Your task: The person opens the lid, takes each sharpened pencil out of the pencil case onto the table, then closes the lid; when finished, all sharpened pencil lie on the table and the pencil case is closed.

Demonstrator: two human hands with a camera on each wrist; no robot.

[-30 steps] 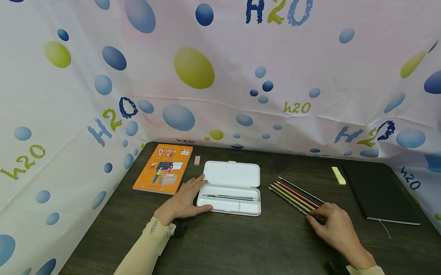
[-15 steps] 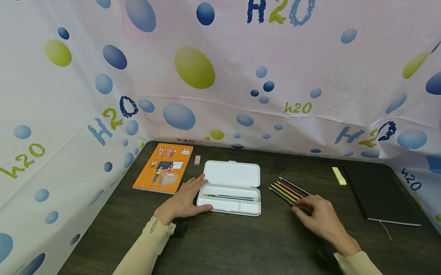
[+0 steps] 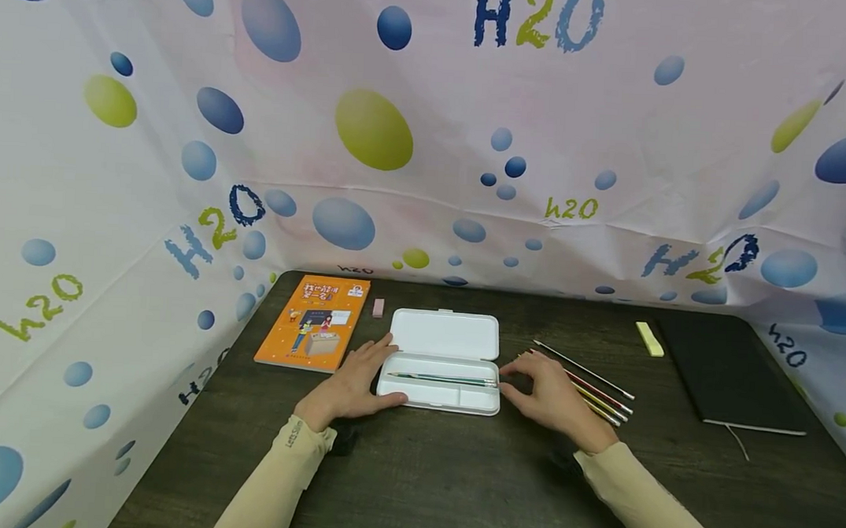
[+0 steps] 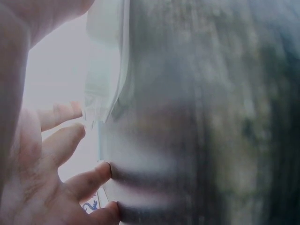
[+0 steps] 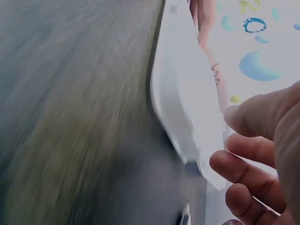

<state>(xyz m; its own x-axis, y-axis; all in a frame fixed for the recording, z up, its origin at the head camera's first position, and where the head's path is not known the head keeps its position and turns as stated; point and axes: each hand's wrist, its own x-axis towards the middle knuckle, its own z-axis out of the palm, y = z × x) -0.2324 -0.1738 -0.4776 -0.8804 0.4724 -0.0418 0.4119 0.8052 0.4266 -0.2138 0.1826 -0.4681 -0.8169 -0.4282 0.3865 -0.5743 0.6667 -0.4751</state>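
On the table (image 3: pixel 456 470), the left hand (image 3: pixel 352 385) rests flat with straight fingers against the open white case's (image 3: pixel 444 351) left end, while the right hand (image 3: pixel 550 395), fingers loosely spread, reaches its right end beside the pencils (image 3: pixel 602 390).

Readable text: "H2O" prints on backdrop cloth (image 3: pixel 428 138), plus book title.
Big "H2O" top centre, small "h2o" mid-right & far left, slanted ones at both corners; orange book (image 3: pixel 314 322) has Chinese chars, too small to read; sleeve print illegible.
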